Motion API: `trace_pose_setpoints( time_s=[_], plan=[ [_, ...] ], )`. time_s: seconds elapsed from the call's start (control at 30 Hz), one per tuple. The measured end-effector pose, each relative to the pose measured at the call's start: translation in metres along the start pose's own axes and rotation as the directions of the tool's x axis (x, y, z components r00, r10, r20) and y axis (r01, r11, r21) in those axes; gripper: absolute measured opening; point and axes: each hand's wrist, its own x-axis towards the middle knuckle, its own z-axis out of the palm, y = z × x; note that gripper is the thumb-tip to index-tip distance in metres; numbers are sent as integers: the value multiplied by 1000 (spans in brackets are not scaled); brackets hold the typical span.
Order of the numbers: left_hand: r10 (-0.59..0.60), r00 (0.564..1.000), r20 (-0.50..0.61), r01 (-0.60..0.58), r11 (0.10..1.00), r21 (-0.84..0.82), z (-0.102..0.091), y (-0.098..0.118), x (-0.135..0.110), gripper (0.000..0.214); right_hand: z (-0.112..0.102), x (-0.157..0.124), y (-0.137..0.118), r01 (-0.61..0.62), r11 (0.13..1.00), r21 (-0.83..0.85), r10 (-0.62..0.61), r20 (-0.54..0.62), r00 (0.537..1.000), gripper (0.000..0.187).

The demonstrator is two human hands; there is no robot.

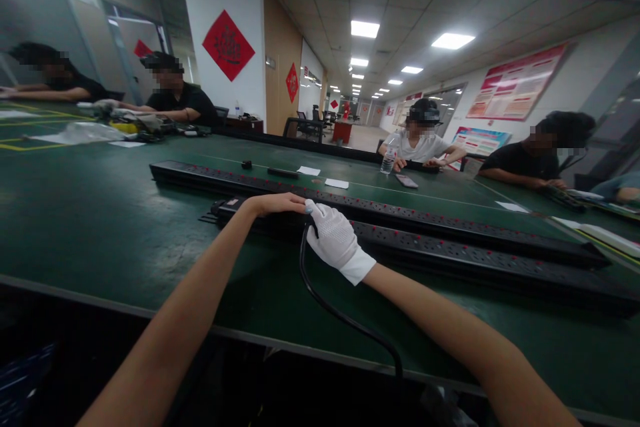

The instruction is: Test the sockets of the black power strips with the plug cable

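Note:
Two long black power strips with red-marked sockets lie side by side across the green table. My right hand, in a white dotted glove, is closed around the upper end of a black power cable. From there the cable drops in a curve over the table's front edge. My left hand is bare and lies over the nearer strip, fingers stretched toward the gloved fingertips and touching or nearly touching them. Whatever is under the left palm is hidden. Left of it, the nearer strip's end block shows thin prongs or wires.
Behind the farther strip lie a small black piece, white paper slips, a phone and a water bottle. Several people sit around the table. A plastic bag lies at the far left.

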Motion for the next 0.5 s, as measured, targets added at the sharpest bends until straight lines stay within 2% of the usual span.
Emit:
trace_pose_setpoints(
  time_s=[0.5],
  plan=[
    [-35, 999, -8, 35, 999, -10, -1, 1, 0, 46, 0, 0, 0, -2, 1000, 16, 2, 3, 1000, 51]
  ],
)
